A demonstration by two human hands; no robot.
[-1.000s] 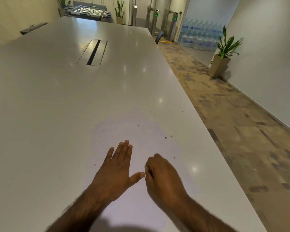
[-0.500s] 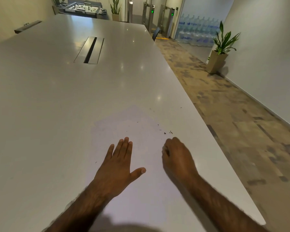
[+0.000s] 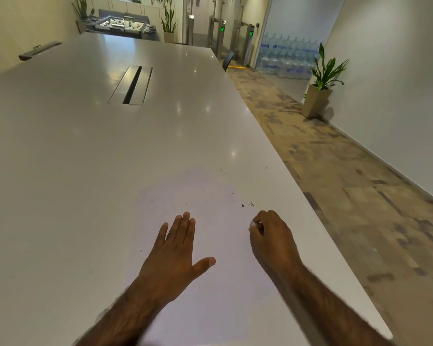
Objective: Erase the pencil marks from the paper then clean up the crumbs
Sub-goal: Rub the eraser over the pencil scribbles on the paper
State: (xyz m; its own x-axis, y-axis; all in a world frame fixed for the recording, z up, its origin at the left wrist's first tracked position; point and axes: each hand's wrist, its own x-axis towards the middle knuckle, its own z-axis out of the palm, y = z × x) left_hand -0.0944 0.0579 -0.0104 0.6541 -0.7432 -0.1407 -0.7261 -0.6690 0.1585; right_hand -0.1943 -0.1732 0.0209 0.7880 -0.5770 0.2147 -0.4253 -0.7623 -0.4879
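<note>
Right hand [image 3: 270, 236] shifted rightward on paper [image 3: 223, 295], pinching white eraser [image 3: 253, 223], left hand [image 3: 175, 250] pressed flat, crumbs [image 3: 246, 204] just ahead

- The left hand [image 3: 178, 248] lies flat, palm down, with its four fingers straight and close together and the thumb spread out to the right.
- The right hand [image 3: 270, 236] is curled knuckles-up, its fingertips pinching a small white eraser [image 3: 253, 224].
- The hands sit apart, the right a little farther forward.
- The bare left forearm [image 3: 125, 310] enters from the lower left, and the bare right forearm [image 3: 318, 300] from the lower right.
</note>
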